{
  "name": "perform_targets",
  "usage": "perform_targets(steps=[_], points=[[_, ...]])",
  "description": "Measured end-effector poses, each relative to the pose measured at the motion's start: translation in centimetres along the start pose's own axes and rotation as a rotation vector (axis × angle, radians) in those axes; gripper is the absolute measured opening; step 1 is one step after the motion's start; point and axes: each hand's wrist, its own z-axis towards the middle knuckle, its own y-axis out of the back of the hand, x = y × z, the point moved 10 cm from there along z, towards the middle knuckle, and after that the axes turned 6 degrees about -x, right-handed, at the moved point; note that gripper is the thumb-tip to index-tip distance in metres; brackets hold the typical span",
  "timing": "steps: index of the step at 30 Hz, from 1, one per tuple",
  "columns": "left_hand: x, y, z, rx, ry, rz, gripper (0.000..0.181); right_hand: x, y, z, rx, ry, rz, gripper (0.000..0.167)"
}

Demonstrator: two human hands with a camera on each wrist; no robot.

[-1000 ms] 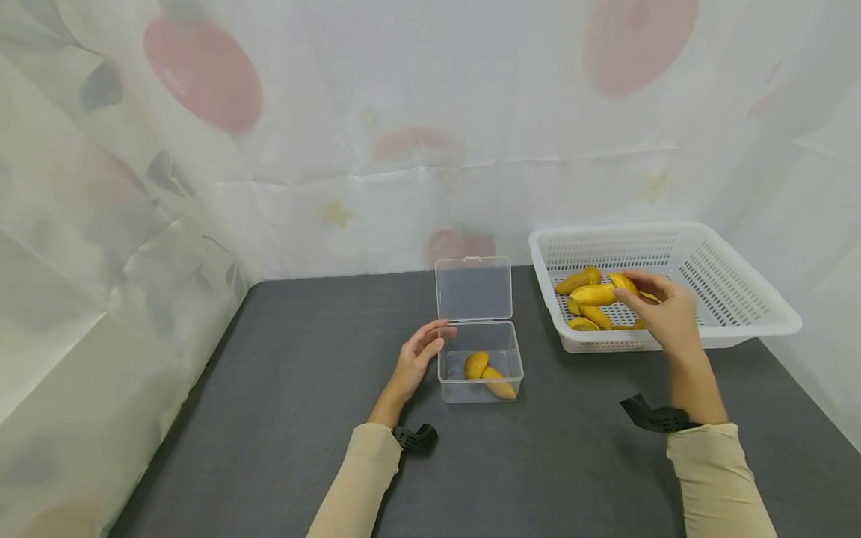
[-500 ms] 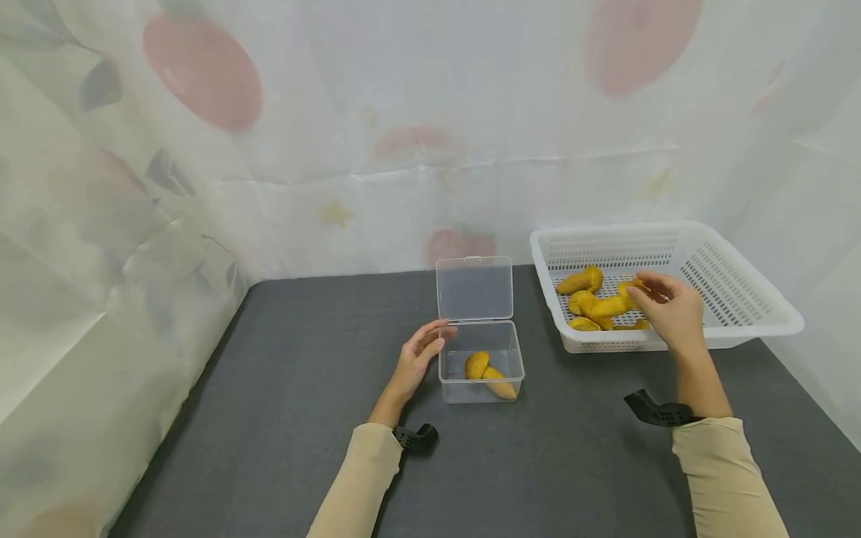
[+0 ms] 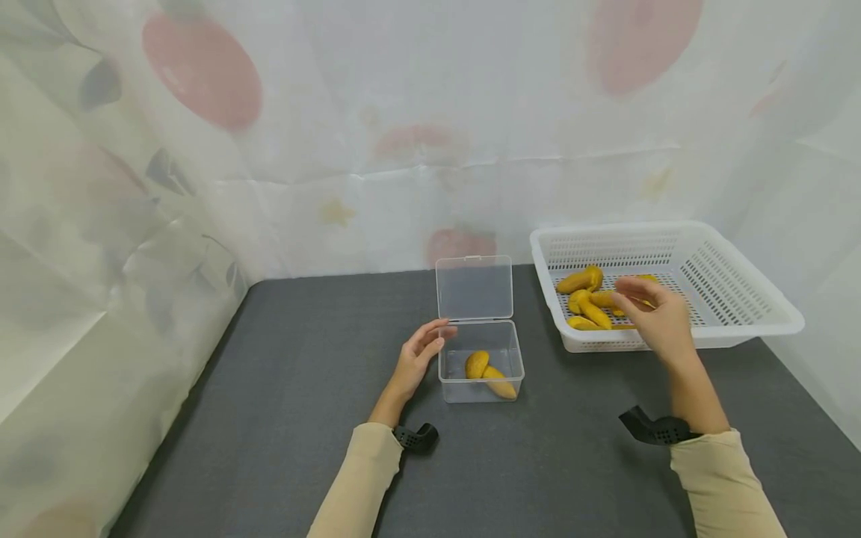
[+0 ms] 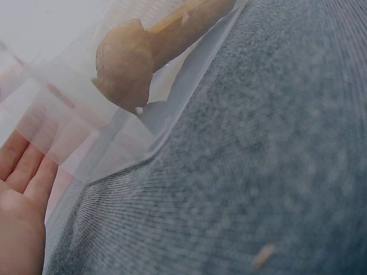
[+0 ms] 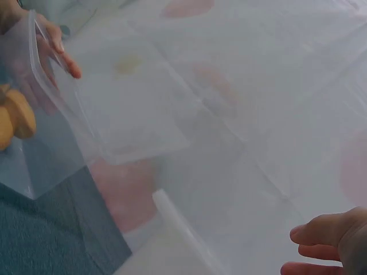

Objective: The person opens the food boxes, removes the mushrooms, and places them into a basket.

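In the head view, my left hand (image 3: pixel 417 362) rests against the left side of a clear plastic box (image 3: pixel 447 391), fingers straight, a few fingertips behind its wall. The lid (image 3: pixel 474 288) of the box stands raised at the back. Inside lies a yellow-brown mushroom (image 3: pixel 498 382), its cap to the left; the left wrist view shows that mushroom (image 4: pixel 123 66) through the wall. My right hand (image 3: pixel 662 317) is over the white basket (image 3: pixel 750 317), fingers bent loosely above several yellow mushrooms (image 3: pixel 580 279). In the right wrist view, nothing shows between the right fingers (image 5: pixel 327 229).
A dark grey cloth (image 3: pixel 303 388) covers the table. White patterned sheets (image 3: pixel 377 90) hang behind and at both sides. The basket stands at the back right, close to the right-hand sheet. A black wrist strap mount (image 3: pixel 655 428) sits on the right wrist.
My right hand has shifted the mushrooms under it in the basket, moving slightly right and then back left and lower. The left hand and the box have stayed in place.
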Motion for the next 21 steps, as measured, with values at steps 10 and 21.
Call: perform_targets(steps=[10,21], points=[[0.1,0.0,-0.1,-0.001,0.013,0.009,0.04,2.5,-1.9,-1.0,0.081,0.032,0.108,0.029],[0.0,0.0,0.0,0.004,0.002,0.004,0.04,4.5,-4.1,-2.3,0.181,0.032,0.207,0.028]])
